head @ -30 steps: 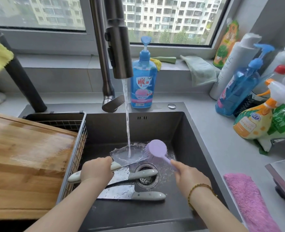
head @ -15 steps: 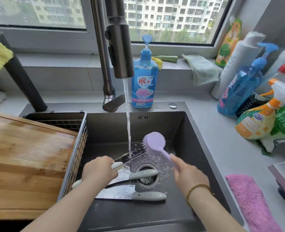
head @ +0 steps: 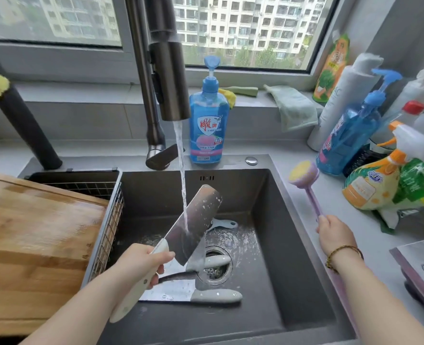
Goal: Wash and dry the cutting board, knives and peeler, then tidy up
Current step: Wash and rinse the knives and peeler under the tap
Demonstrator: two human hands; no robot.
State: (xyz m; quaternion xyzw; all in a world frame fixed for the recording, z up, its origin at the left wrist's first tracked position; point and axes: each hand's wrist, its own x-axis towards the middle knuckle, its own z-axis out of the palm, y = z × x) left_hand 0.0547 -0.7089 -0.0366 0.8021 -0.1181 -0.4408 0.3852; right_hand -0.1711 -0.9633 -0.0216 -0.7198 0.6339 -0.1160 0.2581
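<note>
My left hand point(head: 141, 266) grips the white handle of a cleaver point(head: 193, 224), blade tilted up under the running water from the tap point(head: 169, 78). My right hand point(head: 335, 231) holds the purple dish brush point(head: 304, 181) upright over the counter to the right of the sink. Two more knives point(head: 206, 295) lie on the sink floor point(head: 268, 282) near the drain. A pale blue peeler point(head: 224, 224) lies behind the cleaver. The wet wooden cutting board point(head: 31, 245) rests on the wire rack at the left.
A blue soap bottle point(head: 209, 120) stands behind the sink. Several spray and cleaner bottles point(head: 380, 170) crowd the right counter. A green cloth point(head: 293, 108) hangs off the sill. A wire drying rack point(head: 106, 220) borders the sink on its left.
My left hand lifted the cleaver off the sink floor and tilted it into the stream. My right hand carried the brush out of the sink to the right counter.
</note>
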